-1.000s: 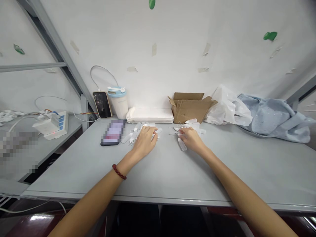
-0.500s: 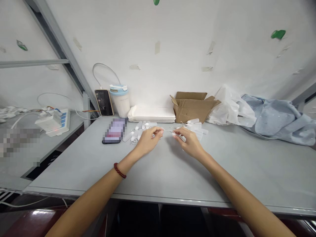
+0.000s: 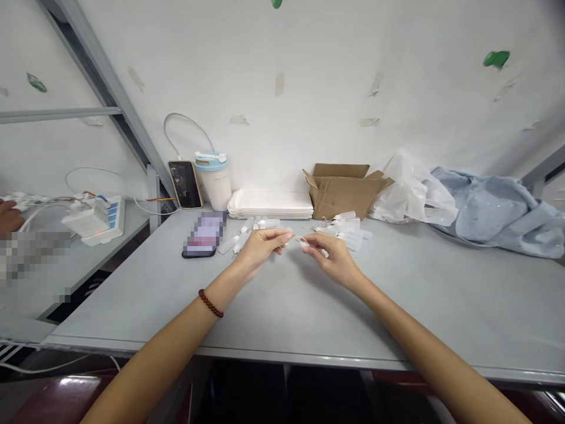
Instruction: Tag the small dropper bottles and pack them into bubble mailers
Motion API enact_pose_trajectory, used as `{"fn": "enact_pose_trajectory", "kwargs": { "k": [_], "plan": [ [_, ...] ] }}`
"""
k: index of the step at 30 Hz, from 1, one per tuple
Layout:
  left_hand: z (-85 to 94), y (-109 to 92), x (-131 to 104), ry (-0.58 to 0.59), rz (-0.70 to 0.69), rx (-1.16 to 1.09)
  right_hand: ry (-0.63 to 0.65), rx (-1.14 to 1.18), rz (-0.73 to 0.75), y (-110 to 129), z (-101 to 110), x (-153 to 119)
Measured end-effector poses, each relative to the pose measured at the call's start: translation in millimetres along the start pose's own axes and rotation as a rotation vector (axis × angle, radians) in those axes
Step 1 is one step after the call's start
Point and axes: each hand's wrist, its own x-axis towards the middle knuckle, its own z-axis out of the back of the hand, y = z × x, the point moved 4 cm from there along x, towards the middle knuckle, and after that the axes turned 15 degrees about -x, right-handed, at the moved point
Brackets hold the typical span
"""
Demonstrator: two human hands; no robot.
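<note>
Between my two hands a thin whitish wire [image 3: 299, 238] bends in a small arc just above the table. My left hand [image 3: 259, 252], a dark red beaded bracelet [image 3: 210, 303] at its wrist, pinches one end between thumb and fingers. The other end is pinched in my right hand [image 3: 334, 257]; whatever else it holds is hidden by the fingers. Behind my left hand lies a pile of small translucent white strips [image 3: 242, 237]. A second group of such strips, with thin wires [image 3: 348, 227], lies behind my right hand.
Along the wall stand a phone [image 3: 185, 184], a blue-lidded cup [image 3: 216, 184], flat white sheets [image 3: 273, 205], an open cardboard box [image 3: 342, 197], a plastic bag [image 3: 415, 194] and blue cloth [image 3: 498, 209]. Another phone [image 3: 205, 234] lies left. A co-worker's hand [image 3: 9, 216] shows at the left edge.
My hands have drawn slightly closer together, and my left thumb now lies straighter along the wire. At the far left, a co-worker's hand has come into view.
</note>
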Motion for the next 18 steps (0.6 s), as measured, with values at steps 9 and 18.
{"fn": "enact_pose_trajectory", "kwargs": {
  "k": [9, 18],
  "plan": [
    [-1.0, 7.0, 0.4, 0.038, 0.081, -0.118, -0.002, 0.023, -0.006, 1.6, -2.0, -0.4],
    [-1.8, 7.5, 0.2, 0.051, 0.106, -0.130, -0.004, 0.027, -0.002, 1.5, -1.5, -0.2]
  ]
}}
